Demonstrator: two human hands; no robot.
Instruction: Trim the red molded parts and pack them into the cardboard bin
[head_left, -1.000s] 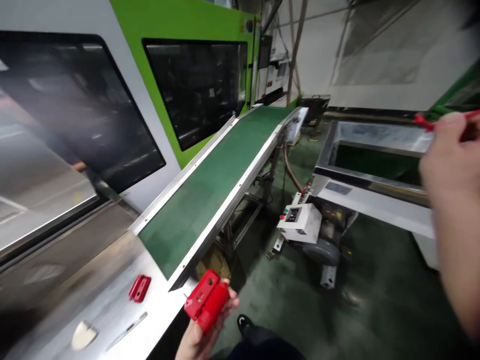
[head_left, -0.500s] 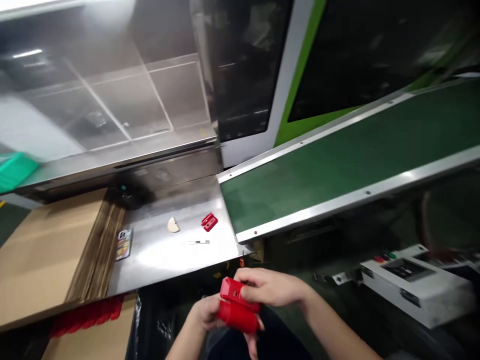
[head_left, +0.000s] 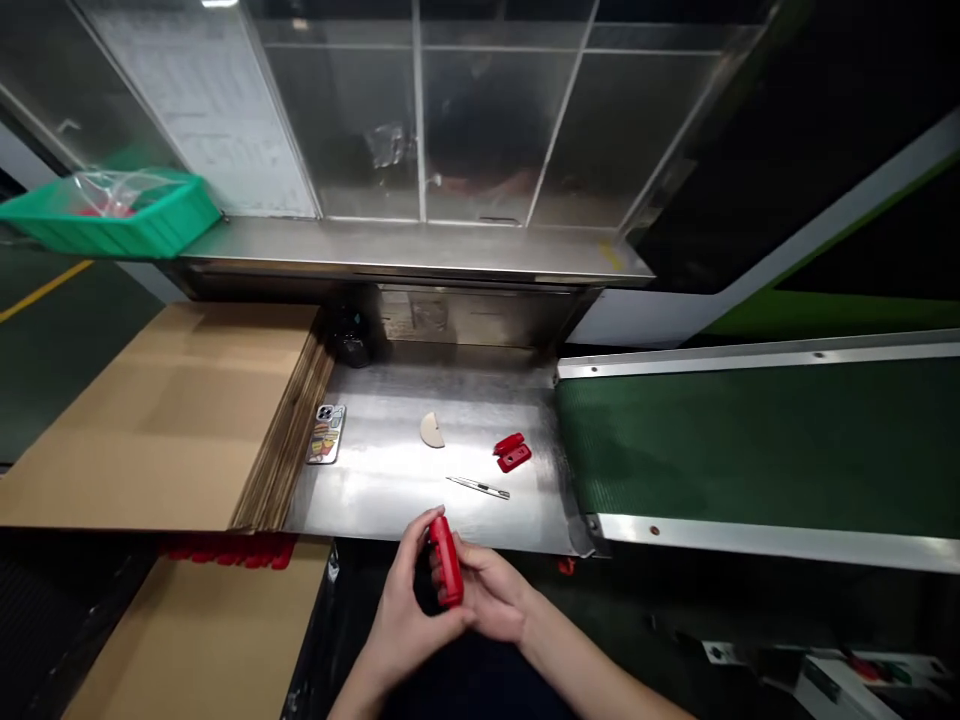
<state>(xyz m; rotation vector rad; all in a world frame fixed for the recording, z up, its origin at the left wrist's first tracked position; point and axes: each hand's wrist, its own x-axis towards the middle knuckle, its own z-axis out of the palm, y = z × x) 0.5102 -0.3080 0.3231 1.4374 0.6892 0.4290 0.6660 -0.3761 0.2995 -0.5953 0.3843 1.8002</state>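
The left hand (head_left: 405, 612) grips both ends of the red, elongated plastic part (head_left: 448, 565); the right hand (head_left: 495, 595) curls around it, near the silver metal surface's (head_left: 375, 505) front edge, long axis pointing thereto.

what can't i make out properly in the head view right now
All in the head view:
- Underside of the red part: turned away from the camera, between the left hand and right hand.
- Contents of the clear bag in the green tray: glare and creases; some red shows.
- Writing on the white sheet: too blurred.
- Conveyor belt's far end: cut off by the right edge.
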